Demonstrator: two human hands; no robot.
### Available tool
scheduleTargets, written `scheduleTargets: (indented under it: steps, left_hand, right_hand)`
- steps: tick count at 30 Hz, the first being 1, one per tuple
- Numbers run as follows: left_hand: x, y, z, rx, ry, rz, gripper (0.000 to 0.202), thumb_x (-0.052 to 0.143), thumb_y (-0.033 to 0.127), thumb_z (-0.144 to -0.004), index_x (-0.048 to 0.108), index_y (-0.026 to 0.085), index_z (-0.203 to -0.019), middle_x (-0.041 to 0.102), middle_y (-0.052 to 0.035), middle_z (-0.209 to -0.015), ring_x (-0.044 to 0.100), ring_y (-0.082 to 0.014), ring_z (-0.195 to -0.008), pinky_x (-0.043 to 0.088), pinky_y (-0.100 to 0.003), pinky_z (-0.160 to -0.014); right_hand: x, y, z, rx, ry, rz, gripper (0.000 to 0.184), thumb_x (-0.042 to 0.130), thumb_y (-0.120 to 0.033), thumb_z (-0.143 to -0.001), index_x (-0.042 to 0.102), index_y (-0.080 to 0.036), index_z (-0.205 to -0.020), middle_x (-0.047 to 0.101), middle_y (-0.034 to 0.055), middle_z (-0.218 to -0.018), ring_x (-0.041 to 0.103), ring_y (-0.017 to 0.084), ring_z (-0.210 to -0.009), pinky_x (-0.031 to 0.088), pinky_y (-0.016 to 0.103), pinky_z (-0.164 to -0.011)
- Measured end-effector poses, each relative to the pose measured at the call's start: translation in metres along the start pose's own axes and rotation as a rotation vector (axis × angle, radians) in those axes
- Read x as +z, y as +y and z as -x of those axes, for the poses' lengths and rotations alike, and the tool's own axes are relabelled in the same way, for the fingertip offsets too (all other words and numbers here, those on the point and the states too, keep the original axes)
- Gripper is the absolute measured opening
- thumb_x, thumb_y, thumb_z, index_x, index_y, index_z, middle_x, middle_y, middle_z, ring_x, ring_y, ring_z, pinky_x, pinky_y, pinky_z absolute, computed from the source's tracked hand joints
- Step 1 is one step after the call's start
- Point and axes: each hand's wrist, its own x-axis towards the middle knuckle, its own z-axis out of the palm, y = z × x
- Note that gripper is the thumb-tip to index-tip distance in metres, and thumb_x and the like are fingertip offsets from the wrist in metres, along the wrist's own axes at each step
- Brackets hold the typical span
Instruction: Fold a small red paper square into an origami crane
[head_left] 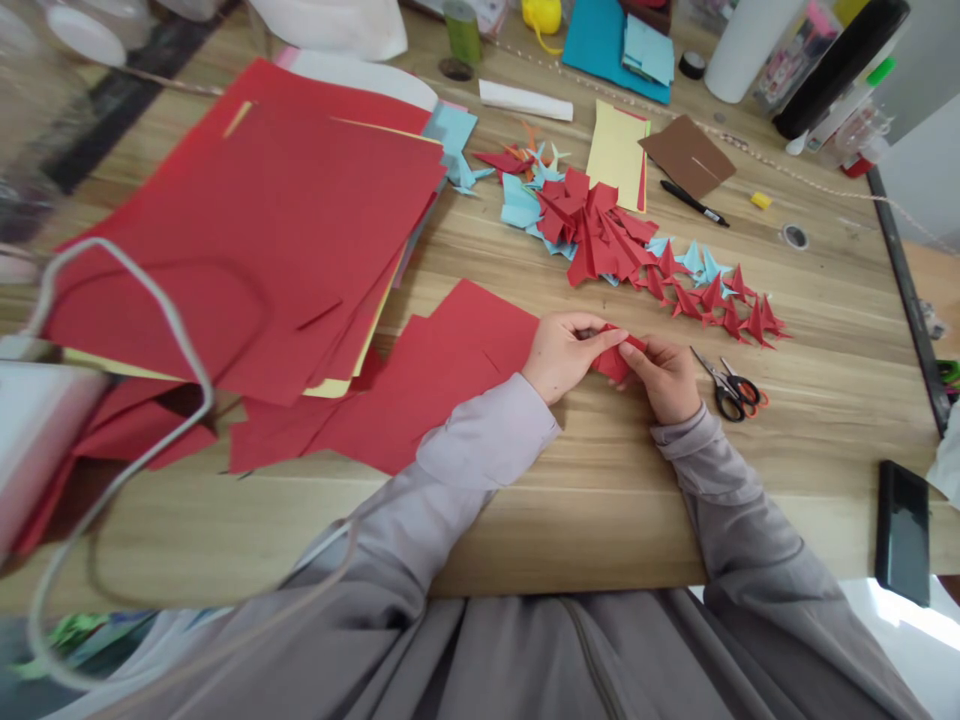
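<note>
A wood-grain table fills most of the view, with a broad stack of red paper on its left side. Both forearms reach in from the near edge and converge: the left sleeve slants up and rightward across a corner of the loose red sheets, while the right sleeve angles up and leftward, each gathered in creases at the wrist. The left hand is turned toward the right, its thumb stretched out straight, and the right hand faces it with its thumb bent in and the fingers curled. Scissors lie just beside the right hand, blades pointing away from the person. Smallest is the folded red piece, pinched between the two hands in front of the body, thumbs close together on top; whether it touches the wood is hard to tell, since the hands cover its underside.
</note>
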Motion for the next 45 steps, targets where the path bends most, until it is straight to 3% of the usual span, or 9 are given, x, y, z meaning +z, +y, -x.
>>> scheduleTargets:
  steps: [10, 21, 27, 31, 34, 37, 45]
  left_hand:
    - [-0.0004, -0.0022, -0.0005, 0.073, -0.031, -0.004, 0.019, 0.076, 0.033, -0.063, 0.073, 0.016, -0.07, 0.069, -0.0023, -0.07, 0.059, -0.0118, -0.064, 0.047, -0.026, -0.063]
    - [0.0026, 0.0001, -0.0003, -0.028, 0.03, 0.08, 0.023, 0.08, 0.029, -0.057, 0.073, 0.015, -0.074, 0.066, -0.0005, -0.063, 0.054, -0.0091, -0.058, 0.045, -0.025, -0.06]
    - [0.0007, -0.0014, -0.0029, -0.01, 0.057, 0.1, 0.023, 0.078, 0.032, -0.059, 0.073, 0.015, -0.075, 0.071, -0.0037, -0.076, 0.062, -0.0136, -0.073, 0.05, -0.028, -0.074]
    - [0.0002, -0.0011, -0.003, 0.021, 0.088, 0.071, 0.025, 0.071, 0.038, -0.069, 0.074, 0.016, -0.08, 0.072, -0.0044, -0.082, 0.063, -0.0147, -0.08, 0.049, -0.028, -0.076]
    - [0.001, 0.0004, -0.0012, 0.033, 0.052, 0.029, 0.028, 0.076, 0.037, -0.064, 0.073, 0.015, -0.083, 0.069, -0.0026, -0.074, 0.06, -0.0127, -0.071, 0.047, -0.026, -0.069]
    - [0.0015, 0.0017, 0.0004, 0.02, 0.022, 0.002, 0.035, 0.081, 0.025, -0.054, 0.072, 0.014, -0.087, 0.064, 0.0007, -0.065, 0.054, -0.0093, -0.061, 0.043, -0.023, -0.061]
    - [0.0007, 0.0013, 0.0005, -0.031, 0.029, 0.063, 0.025, 0.079, 0.025, -0.056, 0.072, 0.014, -0.077, 0.062, 0.001, -0.061, 0.053, -0.009, -0.058, 0.045, -0.025, -0.061]
  right_hand:
    - [-0.0008, 0.0034, 0.0001, -0.051, 0.021, 0.009, 0.034, 0.073, -0.05, -0.068, 0.063, -0.018, -0.072, 0.062, -0.0014, -0.053, 0.055, 0.012, -0.044, 0.047, 0.027, -0.044]
    - [-0.001, -0.0002, 0.0012, -0.045, 0.021, -0.005, 0.031, 0.074, -0.046, -0.067, 0.064, -0.017, -0.069, 0.059, -0.0026, -0.053, 0.051, 0.01, -0.047, 0.042, 0.025, -0.046]
    - [-0.0014, -0.0001, 0.0007, -0.023, 0.04, -0.003, 0.031, 0.075, -0.046, -0.065, 0.063, -0.018, -0.066, 0.056, -0.0033, -0.052, 0.046, 0.009, -0.046, 0.04, 0.024, -0.046]
    - [-0.001, -0.0011, 0.0013, -0.006, 0.054, 0.022, 0.033, 0.075, -0.05, -0.064, 0.063, -0.019, -0.067, 0.056, -0.0031, -0.052, 0.046, 0.009, -0.047, 0.041, 0.025, -0.046]
    - [-0.0007, -0.0022, 0.0015, -0.016, 0.046, 0.022, 0.034, 0.074, -0.05, -0.064, 0.063, -0.019, -0.067, 0.056, -0.0029, -0.052, 0.046, 0.01, -0.046, 0.041, 0.025, -0.046]
    - [-0.0006, -0.0036, 0.0017, -0.042, 0.027, 0.047, 0.034, 0.074, -0.051, -0.065, 0.062, -0.019, -0.066, 0.056, -0.0029, -0.052, 0.048, 0.01, -0.047, 0.042, 0.025, -0.046]
    - [-0.0031, -0.0032, 0.0011, -0.018, -0.018, 0.048, 0.036, 0.074, -0.052, -0.064, 0.064, -0.018, -0.068, 0.058, -0.0021, -0.055, 0.049, 0.01, -0.05, 0.041, 0.024, -0.048]
